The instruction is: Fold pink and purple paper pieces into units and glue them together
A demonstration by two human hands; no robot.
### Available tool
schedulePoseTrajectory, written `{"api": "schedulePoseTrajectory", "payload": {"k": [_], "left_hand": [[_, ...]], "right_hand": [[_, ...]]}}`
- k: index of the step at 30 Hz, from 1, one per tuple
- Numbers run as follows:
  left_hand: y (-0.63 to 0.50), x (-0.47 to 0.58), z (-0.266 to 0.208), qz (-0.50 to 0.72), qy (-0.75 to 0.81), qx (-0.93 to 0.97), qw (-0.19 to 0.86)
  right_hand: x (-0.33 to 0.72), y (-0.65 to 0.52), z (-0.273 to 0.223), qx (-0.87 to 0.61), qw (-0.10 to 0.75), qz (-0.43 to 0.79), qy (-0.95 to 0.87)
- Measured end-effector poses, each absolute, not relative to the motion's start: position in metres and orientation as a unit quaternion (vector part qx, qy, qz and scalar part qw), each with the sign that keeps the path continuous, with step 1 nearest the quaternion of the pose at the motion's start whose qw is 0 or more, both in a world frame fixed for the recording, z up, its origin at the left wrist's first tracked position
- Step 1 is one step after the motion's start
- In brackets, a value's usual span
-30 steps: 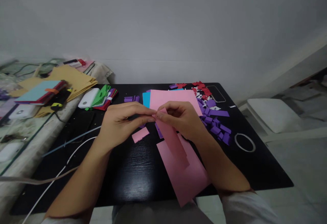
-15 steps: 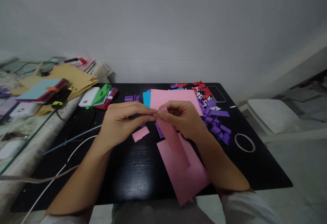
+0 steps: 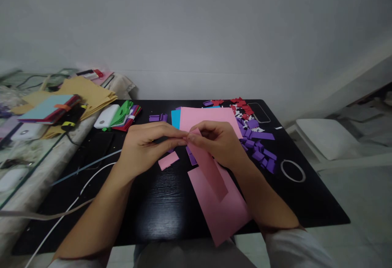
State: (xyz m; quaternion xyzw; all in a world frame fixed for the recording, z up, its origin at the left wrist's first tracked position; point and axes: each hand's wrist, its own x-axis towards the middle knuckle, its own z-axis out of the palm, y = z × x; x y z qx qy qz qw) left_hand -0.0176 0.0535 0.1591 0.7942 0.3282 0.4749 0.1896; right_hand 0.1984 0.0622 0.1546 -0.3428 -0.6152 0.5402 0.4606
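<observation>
Over the middle of the black table, my left hand [image 3: 148, 147] and my right hand [image 3: 216, 139] meet at their fingertips. Both pinch the upper end of a pink paper strip [image 3: 210, 168], which slants down toward me. The pinched end itself is mostly covered by my fingers. Under the strip lies a larger pink sheet [image 3: 222, 217], its corner past the table's front edge. A small pink paper piece [image 3: 168, 160] rests on the table below my left hand. Behind my hands is a pink sheet [image 3: 211, 115] on top of a blue sheet [image 3: 175, 119].
Purple paper pieces [image 3: 260, 149] and red scraps [image 3: 241, 105] are scattered at the right, near a clear ring [image 3: 293, 171]. Green and other coloured papers [image 3: 124, 115] lie at the left back. A white cable [image 3: 76, 200] crosses the left of the black table [image 3: 162, 207].
Hardly anything differs. The lower end of the pink strip has shifted slightly, while both hands keep their pinch in the same place.
</observation>
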Motion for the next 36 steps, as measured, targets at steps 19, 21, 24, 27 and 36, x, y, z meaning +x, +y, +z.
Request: {"api": "schedulePoseTrajectory", "payload": {"k": [19,21,24,27,36], "left_hand": [[0.053,-0.008,0.159,0.432,0.386,0.78,0.238],[0.053,-0.009,0.158,0.439,0.384,0.777,0.235],[0.054,-0.01,0.156,0.446,0.386,0.773,0.233],[0.054,-0.01,0.155,0.449,0.388,0.771,0.23],[0.054,-0.01,0.154,0.455,0.381,0.778,0.206]], "right_hand": [[0.198,0.067,0.151,-0.332,0.472,0.535,-0.617],[0.201,0.067,0.153,-0.334,0.466,0.539,-0.617],[0.205,0.068,0.156,-0.331,0.475,0.548,-0.604],[0.206,0.069,0.156,-0.332,0.483,0.541,-0.603],[0.202,0.069,0.153,-0.317,0.513,0.511,-0.612]]}}
